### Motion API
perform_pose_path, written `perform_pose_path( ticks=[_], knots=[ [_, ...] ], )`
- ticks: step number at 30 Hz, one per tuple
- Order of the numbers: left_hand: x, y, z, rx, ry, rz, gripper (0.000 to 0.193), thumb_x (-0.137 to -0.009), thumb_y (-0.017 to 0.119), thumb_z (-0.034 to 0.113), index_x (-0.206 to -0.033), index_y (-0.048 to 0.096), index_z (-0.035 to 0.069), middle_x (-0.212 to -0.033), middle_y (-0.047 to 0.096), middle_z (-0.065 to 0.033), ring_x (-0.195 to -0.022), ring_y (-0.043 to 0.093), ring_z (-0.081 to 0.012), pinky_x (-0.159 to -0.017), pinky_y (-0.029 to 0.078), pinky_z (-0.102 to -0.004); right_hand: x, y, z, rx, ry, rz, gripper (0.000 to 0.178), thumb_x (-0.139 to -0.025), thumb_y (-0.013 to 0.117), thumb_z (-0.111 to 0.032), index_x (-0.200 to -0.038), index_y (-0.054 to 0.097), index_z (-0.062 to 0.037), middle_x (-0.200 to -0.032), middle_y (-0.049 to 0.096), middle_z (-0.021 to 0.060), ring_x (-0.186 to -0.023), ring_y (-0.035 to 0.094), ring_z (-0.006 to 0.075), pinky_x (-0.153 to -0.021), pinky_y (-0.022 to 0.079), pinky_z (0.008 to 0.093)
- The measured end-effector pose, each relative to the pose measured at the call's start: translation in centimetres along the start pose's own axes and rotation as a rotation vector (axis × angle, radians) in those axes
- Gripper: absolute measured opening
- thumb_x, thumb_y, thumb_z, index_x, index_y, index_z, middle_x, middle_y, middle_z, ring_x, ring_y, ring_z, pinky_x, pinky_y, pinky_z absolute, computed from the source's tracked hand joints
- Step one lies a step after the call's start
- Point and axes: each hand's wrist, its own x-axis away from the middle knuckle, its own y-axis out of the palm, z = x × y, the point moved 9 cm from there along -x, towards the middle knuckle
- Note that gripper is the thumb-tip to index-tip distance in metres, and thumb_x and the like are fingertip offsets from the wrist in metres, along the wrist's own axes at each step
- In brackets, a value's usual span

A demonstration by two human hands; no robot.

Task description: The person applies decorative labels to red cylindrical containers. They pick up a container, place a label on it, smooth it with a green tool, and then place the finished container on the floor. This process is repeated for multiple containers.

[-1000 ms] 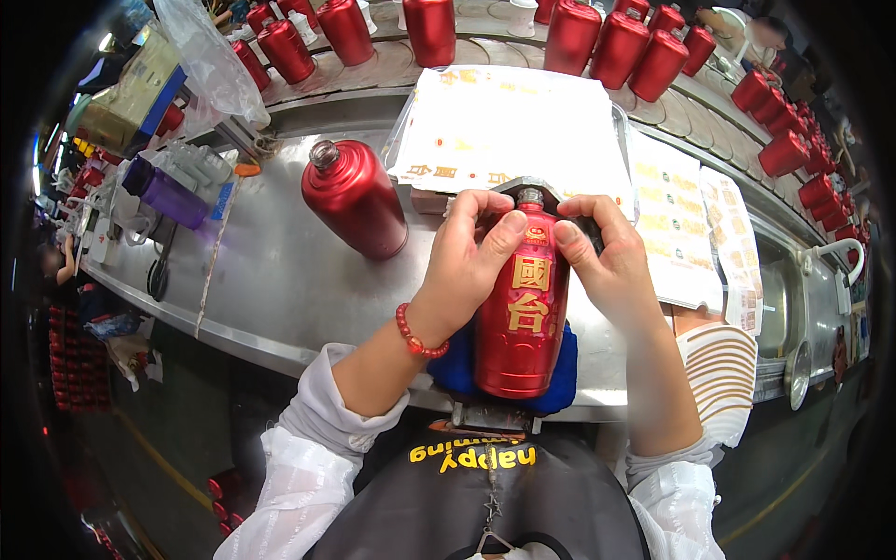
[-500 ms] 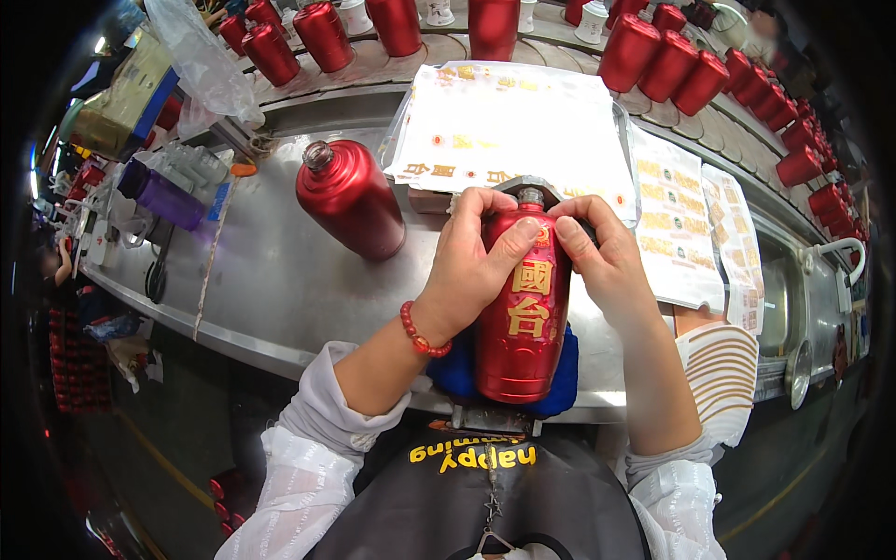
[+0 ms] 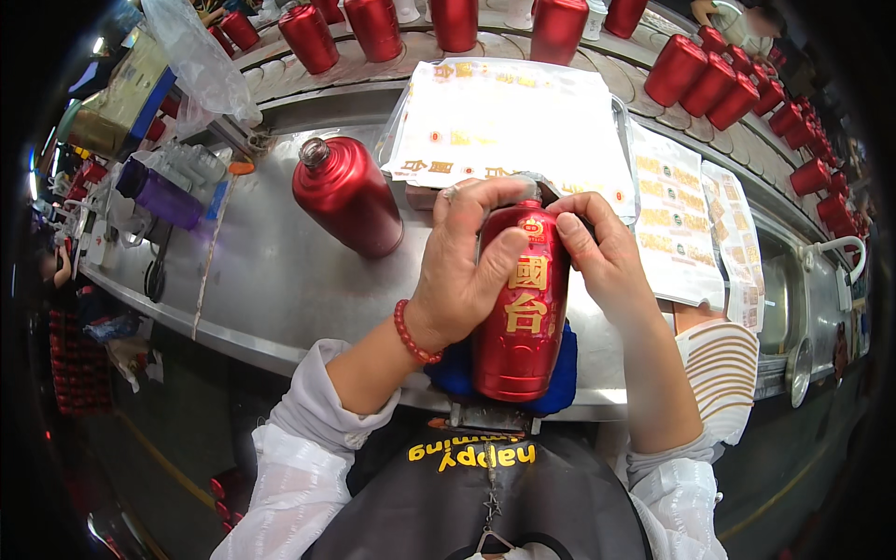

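A glossy red bottle (image 3: 525, 364) with gold characters on its front lies tilted in front of me, its neck pointing away, resting on a blue cloth (image 3: 562, 373). My left hand (image 3: 457, 271) is closed on its upper left side, with the thumb against the front and the fingers reaching over the shoulder by the neck. On the upper right shoulder, my right hand (image 3: 605, 247) is closed too, its thumb and fingers pressing the edge. A second red bottle (image 3: 350, 201), with no gold characters in sight, stands on the metal table (image 3: 271, 271) to the left.
White sheets with gold and red prints (image 3: 509, 117) lie on a tray beyond the bottle. More printed sheets (image 3: 670, 215) lie to the right. A curved conveyor (image 3: 411, 67) carries several red bottles along the back. A purple bottle (image 3: 161, 194) stands at the far left.
My left hand has shifted slightly left, its thumb sliding down and its fingers moving over the neck. My right hand stays nearly in place. Bottles on the conveyor have moved to the right.
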Motion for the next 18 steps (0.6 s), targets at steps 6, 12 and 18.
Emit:
perform_pose_path(
  ticks=[6,12,18],
  knots=[
    [1.1,0.8,-4.8,0.171,-0.308,-0.103,0.041,-0.101,0.061,0.018,-0.135,0.044,0.003,-0.127,0.055,-0.011,-0.116,0.053,-0.0152,-0.101,0.045,-0.0305,0.1,0.2,-0.8,0.069,-0.116,0.033,0.038,-0.095,0.07,-0.033,-0.107,0.059,0.0014,-0.094,0.065,0.013,-0.087,0.061,0.0183,-0.079,0.05,0.0314],
    [1.0,1.1,-4.9,0.16,-0.298,-0.096,0.039,-0.1,0.063,0.016,-0.132,0.045,0.004,-0.126,0.056,-0.0103,-0.115,0.054,-0.0149,-0.1,0.046,-0.0306,0.2,0.1,-0.4,0.066,-0.105,0.033,0.042,-0.091,0.074,-0.034,-0.108,0.058,0.0008,-0.094,0.065,0.0125,-0.086,0.061,0.0183,-0.078,0.05,0.0316],
    [1.1,1.5,-4.9,0.383,-0.373,-0.06,0.036,-0.102,0.061,0.016,-0.131,0.045,0.004,-0.125,0.057,-0.0111,-0.113,0.056,-0.0147,-0.099,0.048,-0.0301,0.1,0.3,-0.3,0.061,-0.063,-0.014,0.041,-0.094,0.072,-0.035,-0.111,0.057,-0.0011,-0.098,0.064,0.0086,-0.091,0.059,0.0141,-0.083,0.049,0.0286]
  ],
)
